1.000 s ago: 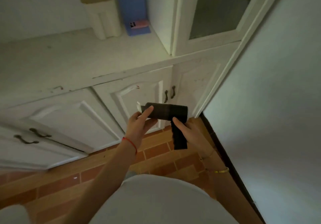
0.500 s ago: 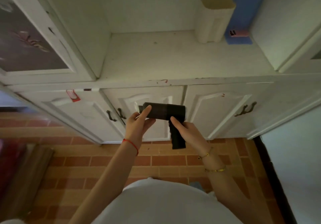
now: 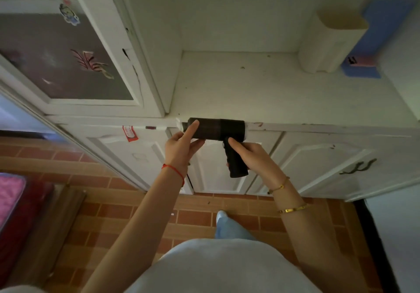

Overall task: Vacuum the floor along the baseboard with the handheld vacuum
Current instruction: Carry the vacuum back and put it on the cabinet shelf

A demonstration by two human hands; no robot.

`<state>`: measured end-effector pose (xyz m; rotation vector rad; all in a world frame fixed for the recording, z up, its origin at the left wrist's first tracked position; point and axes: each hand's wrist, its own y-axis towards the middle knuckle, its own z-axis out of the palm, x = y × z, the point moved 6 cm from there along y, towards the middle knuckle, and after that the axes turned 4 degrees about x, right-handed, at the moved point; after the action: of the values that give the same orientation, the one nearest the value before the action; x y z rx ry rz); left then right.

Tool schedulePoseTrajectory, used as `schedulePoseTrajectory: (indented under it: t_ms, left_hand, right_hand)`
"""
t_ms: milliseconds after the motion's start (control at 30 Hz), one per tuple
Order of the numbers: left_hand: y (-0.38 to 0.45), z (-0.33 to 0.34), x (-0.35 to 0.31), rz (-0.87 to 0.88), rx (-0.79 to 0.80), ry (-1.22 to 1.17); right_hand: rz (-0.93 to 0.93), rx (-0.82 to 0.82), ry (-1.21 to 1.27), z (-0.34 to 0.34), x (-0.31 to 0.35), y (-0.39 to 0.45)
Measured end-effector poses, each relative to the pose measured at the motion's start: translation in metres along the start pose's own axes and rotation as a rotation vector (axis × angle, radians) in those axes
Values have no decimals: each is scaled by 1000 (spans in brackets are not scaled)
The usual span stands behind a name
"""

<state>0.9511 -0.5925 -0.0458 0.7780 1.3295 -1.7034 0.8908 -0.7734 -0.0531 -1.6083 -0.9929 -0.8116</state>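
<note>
**Handheld vacuum held level in both hands before the white cabinet**

At the bottom of the frame a pale shirt hides the person's body and most of the legs; only one light trouser leg (image 3: 229,226) and a shoe tip show above it, over the brick-patterned floor (image 3: 136,220). At the lower left, a pink and red item is cut off by the frame edge and hard to identify.

Both forearms reach up to the centre of the frame. The left hand (image 3: 181,147) has its fingers curled under the front of the handheld vacuum (image 3: 216,129), with the index finger laid straight along the barrel. The right hand (image 3: 247,156) wraps its fingers round the pistol grip, which hides their tips; the thumb points up toward the barrel. The vacuum is in the air at mid-frame, well above the floor. Its long axis runs left to right across the frame, its whitish front end pointing left and the grip hanging down.

Compared with half a second ago, the view has shifted left: the glass door (image 3: 68,54) now fills the upper left, and the cream holder (image 3: 329,42) and blue item (image 3: 368,65) sit at the far upper right. The grasp on the vacuum is unchanged.

Beyond the hands stand the lower cabinet doors (image 3: 318,163), then the scuffed white worktop (image 3: 261,92). The baseboard at lower right is dark and hard to make out.
</note>
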Motion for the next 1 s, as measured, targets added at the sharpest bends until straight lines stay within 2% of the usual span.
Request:
schedulePoseTrajectory:
  t_ms: [267, 633, 867, 1000]
  left_hand:
    - [80, 39, -63, 23, 63, -87]
    - [214, 93, -107, 8, 18, -175]
    - [275, 98, -111, -21, 18, -46]
    - [290, 94, -115, 25, 30, 74]
  right_hand:
    - [-53, -25, -24, -30, 59, 82]
    - [-109, -117, -222, -72, 126, 233]
    - [-77, -121, -342, -77, 134, 296]
    - [-91, -116, -359, -75, 137, 312]
